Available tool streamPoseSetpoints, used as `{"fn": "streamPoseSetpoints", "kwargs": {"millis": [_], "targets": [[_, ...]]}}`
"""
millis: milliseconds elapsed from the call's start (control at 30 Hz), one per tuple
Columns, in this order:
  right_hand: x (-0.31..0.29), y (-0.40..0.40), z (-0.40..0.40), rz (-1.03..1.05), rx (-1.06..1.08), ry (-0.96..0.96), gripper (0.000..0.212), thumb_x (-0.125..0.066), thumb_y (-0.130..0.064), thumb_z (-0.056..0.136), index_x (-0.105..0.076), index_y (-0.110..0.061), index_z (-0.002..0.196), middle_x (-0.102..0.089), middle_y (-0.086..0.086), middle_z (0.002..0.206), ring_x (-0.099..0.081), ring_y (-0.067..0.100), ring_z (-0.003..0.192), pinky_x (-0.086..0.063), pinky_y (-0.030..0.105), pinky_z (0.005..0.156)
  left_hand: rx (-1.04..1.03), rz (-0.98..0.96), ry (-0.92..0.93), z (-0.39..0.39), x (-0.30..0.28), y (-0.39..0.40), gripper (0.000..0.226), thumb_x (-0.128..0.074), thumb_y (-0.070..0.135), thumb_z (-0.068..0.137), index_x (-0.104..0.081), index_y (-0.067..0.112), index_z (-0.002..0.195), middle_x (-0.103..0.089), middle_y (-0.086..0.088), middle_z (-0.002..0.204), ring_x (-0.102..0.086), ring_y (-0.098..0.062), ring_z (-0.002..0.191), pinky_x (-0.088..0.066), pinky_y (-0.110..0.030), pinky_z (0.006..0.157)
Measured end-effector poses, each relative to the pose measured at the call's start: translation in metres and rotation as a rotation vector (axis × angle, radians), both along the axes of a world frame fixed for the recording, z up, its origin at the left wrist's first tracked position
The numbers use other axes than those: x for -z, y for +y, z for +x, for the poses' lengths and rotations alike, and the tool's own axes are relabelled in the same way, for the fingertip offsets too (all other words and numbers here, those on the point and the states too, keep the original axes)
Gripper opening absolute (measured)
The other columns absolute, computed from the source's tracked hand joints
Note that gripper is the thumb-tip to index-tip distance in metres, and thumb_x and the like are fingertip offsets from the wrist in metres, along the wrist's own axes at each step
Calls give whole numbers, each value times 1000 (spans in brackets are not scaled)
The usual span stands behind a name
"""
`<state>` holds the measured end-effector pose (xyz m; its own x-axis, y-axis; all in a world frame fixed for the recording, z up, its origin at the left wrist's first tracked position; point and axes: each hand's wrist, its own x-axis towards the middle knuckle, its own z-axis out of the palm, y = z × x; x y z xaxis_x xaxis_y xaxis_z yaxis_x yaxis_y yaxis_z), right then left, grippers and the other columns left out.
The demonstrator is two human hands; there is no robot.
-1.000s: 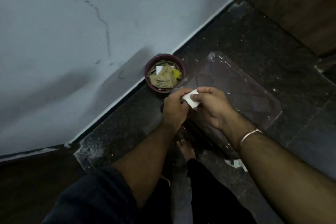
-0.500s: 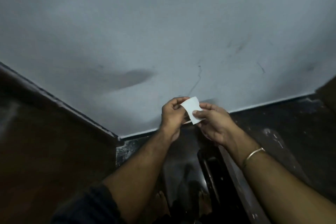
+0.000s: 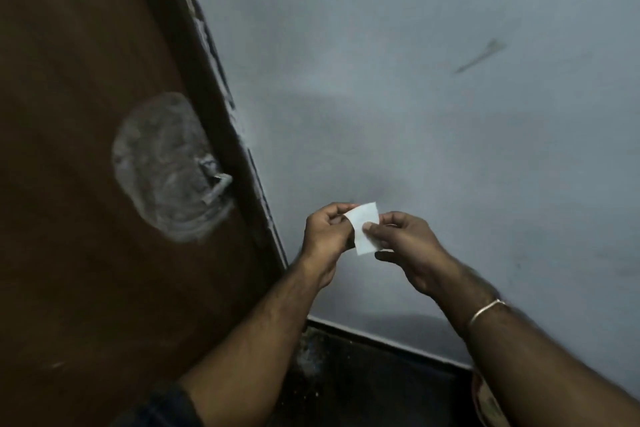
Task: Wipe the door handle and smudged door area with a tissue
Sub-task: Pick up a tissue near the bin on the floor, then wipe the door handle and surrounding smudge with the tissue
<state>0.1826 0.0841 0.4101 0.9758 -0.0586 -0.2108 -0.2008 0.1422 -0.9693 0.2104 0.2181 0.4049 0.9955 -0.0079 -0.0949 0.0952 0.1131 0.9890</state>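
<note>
So basically none of the actual wiping has happened, going by what's visible. The tissue (image 3: 363, 228) is a small white folded square held up in front of the grey wall (image 3: 415, 97), pinched between both hands — the left hand (image 3: 325, 236) has its fingers curled around the tissue's left edge, and the right hand (image 3: 405, 246) has the thumb pressed on the front of it with the fingers behind. Looks to me like it's being folded or straightened out to get it ready, though I can't say for sure which. The brown door (image 3: 86, 253) is off to the left, well apart from the hands, and the smudged door area (image 3: 162, 166) is really obvious — a big whitish, cloudy patch with swirly streaks, sitting right around the door handle (image 3: 216, 185). The handle itself is a small pale metal bit near the door's edge, kinda blurry so I can't make out its shape well. The tissue looks clean and unused too. So what's left is pretty much everything: bring the tissue over to the left, rub down the handle, then work over that whole hazy patch. There's a thin bangle (image 3: 486, 309) on the right wrist, and the floor (image 3: 363, 392) below is dark and speckled.
</note>
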Motion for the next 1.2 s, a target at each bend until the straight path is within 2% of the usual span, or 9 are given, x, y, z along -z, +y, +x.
{"fn": "streamPoseSetpoints", "kwargs": {"millis": [133,300,467,567,667,800,967,1100,1200], "targets": [[-23,52,30,-29,-86,-78,16,-75,-19,84,-61,-17,79,-73,9,87,-65,21,77,-49,33,65,-77,-2,-39,18,-20,54,10,-65,3,91,-71,11,90,-73,-9,85,-69,-21,74,-60,-36,70],[-51,119,64,-37,-188,-172,18,-74,-24,86,-62,-19,74,-69,7,80,-61,18,72,-47,32,63,-77,-78,-74,35,-51,125,14,-57,4,96,-70,9,94,-73,-6,85,-68,-18,75,-59,-31,69],[-75,168,96,-97,-219,-260,18,-72,-25,89,-68,-7,90,-73,9,88,-67,19,78,-53,29,60,-89,-196,-97,55,-78,180,23,-52,0,97,-62,0,117,-71,-16,100,-69,-22,83,-60,-36,75],[-79,191,109,-112,-240,-291,13,-72,-17,88,-67,-5,93,-72,8,84,-66,16,73,-49,19,50,-122,-228,-86,65,-82,203,19,-50,1,98,-65,5,110,-72,-18,106,-70,-23,86,-60,-39,78],[-75,208,123,-109,-289,-281,16,-74,-9,85,-67,-4,99,-72,13,91,-69,17,76,-49,15,51,-169,-209,-87,76,-78,223,16,-52,3,98,-66,8,103,-73,-18,105,-73,-22,85,-61,-38,75],[-67,223,145,-83,-343,-253,22,-77,-6,81,-68,-6,102,-73,15,94,-73,27,87,-56,25,64,-253,-183,-45,88,-73,235,12,-53,4,99,-66,7,99,-75,-16,96,-74,-20,76,-63,-33,68],[-57,230,170,-48,-390,-251,12,-74,-9,84,-69,-4,94,-72,9,85,-68,19,75,-53,25,60,-332,-159,10,105,-65,242,20,-52,10,101,-64,4,115,-74,-18,107,-74,-24,89,-62,-37,79],[-40,226,191,-59,-432,-204,10,-75,-10,84,-68,-8,89,-70,5,88,-69,21,84,-55,28,64,-326,-206,89,116,-53,234,23,-48,10,102,-63,3,119,-74,-18,106,-74,-26,90,-59,-40,86],[-23,222,210,-84,-464,-166,12,-77,-8,81,-66,-7,87,-69,10,89,-68,27,87,-60,39,73,-337,-321,156,125,-38,228,31,-41,15,102,-59,1,123,-72,-20,112,-71,-32,102,-57,-42,89]]}}
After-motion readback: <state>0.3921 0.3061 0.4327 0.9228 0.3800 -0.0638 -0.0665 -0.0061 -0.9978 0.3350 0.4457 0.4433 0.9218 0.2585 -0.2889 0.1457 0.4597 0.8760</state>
